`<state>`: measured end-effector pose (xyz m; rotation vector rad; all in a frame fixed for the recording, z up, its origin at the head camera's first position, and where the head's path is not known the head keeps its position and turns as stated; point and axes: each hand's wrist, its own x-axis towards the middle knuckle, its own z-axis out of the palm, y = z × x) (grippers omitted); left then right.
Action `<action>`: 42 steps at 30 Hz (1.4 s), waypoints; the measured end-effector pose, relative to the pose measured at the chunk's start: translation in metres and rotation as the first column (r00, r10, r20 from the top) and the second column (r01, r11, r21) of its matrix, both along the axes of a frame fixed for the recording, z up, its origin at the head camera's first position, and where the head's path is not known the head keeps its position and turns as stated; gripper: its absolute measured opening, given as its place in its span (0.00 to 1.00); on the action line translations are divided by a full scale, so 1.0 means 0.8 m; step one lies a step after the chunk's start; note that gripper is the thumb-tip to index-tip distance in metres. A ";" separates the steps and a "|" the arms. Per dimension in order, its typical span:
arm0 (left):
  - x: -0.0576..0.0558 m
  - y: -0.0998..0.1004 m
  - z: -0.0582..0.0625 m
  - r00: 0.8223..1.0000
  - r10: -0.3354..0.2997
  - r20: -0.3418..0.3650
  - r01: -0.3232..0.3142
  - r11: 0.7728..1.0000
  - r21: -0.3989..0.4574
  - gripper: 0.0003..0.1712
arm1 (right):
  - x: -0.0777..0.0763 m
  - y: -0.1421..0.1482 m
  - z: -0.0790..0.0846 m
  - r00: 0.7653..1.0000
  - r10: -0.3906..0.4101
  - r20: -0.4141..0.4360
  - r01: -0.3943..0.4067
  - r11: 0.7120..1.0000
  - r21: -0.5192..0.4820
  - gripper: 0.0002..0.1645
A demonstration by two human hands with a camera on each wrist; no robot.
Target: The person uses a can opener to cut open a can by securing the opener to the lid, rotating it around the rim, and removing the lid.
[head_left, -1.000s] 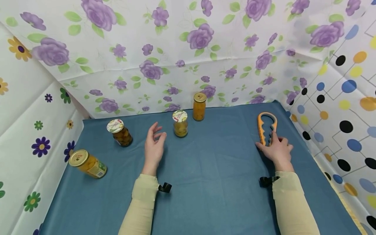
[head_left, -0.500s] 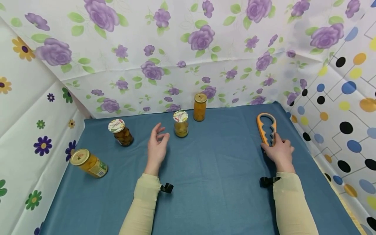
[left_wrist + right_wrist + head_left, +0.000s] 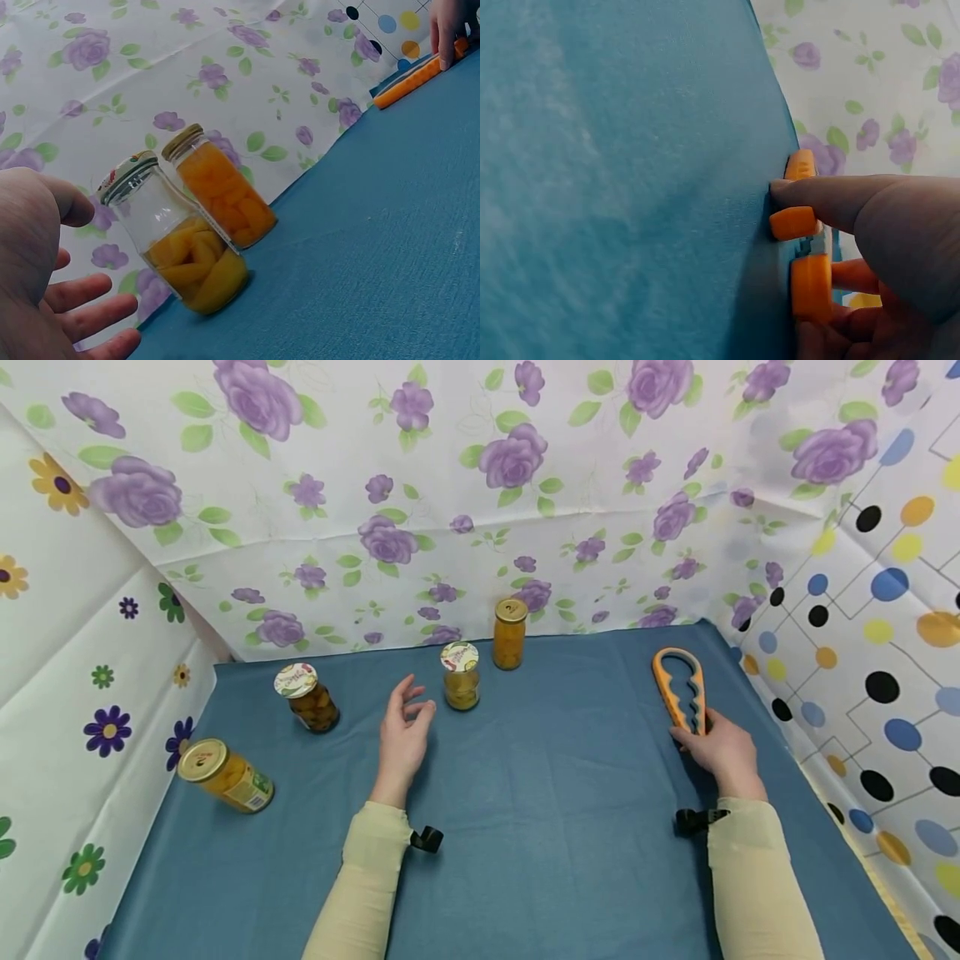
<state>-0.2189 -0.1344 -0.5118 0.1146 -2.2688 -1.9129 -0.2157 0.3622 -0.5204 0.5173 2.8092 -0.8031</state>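
Observation:
My right hand holds an orange jar opener, a loop with wavy inner edges, by its near ends. In the right wrist view, the thumb lies against one orange handle and the other fingers are on the far side of the second handle. My left hand hovers over the cloth with fingers loosely bent, holding nothing. Just to its right stands a small jar with a patterned lid, partly filled with yellowish pieces. Behind that jar is a taller gold-lidded jar of orange pieces.
Left of my left hand stands a jar of dark brown contents with a patterned lid. Nearer, at the left, is a larger gold-lidded jar of yellow-orange pieces. A blue cloth covers the table; patterned sheets hang behind and at both sides.
My right hand has shifted slightly right and its fingers have gathered round the near ends of the jar opener, which has turned a little. My left hand has drifted slightly right.

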 end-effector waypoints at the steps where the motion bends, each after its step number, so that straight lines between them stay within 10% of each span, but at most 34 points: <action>1: -0.001 0.000 -0.001 1.000 0.000 0.004 0.000 1.000 0.001 0.35 | -0.001 0.001 0.001 1.000 0.008 0.015 -0.008 1.000 0.002 0.60; 10: -0.013 0.021 -0.007 0.995 -0.011 0.096 0.004 0.998 0.070 0.39 | -0.004 0.013 -0.004 0.997 0.038 0.068 -0.017 0.960 -0.278 0.56; 18: -0.023 0.055 -0.022 0.995 0.076 0.071 -0.085 0.988 0.129 0.42 | 0.001 -0.017 -0.037 0.945 -0.315 -0.085 0.188 0.739 -0.647 0.34; 22: -0.025 0.060 -0.028 0.992 0.115 0.046 -0.120 0.985 0.121 0.43 | 0.009 -0.024 -0.040 0.906 -0.415 -0.087 0.172 0.547 -0.819 0.29; 28: -0.029 0.059 -0.029 0.994 0.101 0.043 -0.104 0.992 0.074 0.46 | 0.024 -0.027 -0.036 0.911 -0.389 -0.135 -0.085 0.144 -0.986 0.02; 34: -0.051 0.056 -0.031 0.998 0.035 0.059 -0.033 0.999 -0.033 0.52 | 0.027 -0.043 -0.027 0.920 -0.202 -0.336 -0.382 -0.269 -0.884 0.19; 36: -0.061 0.057 -0.034 0.997 0.016 0.072 -0.011 0.998 -0.061 0.53 | 0.025 -0.053 -0.021 0.910 -0.156 -0.384 -0.414 -0.360 -0.836 0.25; 38: -0.072 0.058 -0.039 0.997 0.000 0.081 0.007 0.996 -0.087 0.54 | 0.022 -0.062 -0.013 0.897 -0.117 -0.426 -0.437 -0.380 -0.815 0.32; 42: -0.089 0.062 -0.045 0.997 -0.020 0.075 0.029 0.993 -0.112 0.56 | 0.016 -0.081 0.001 0.870 -0.050 -0.490 -0.490 -0.192 -0.850 0.39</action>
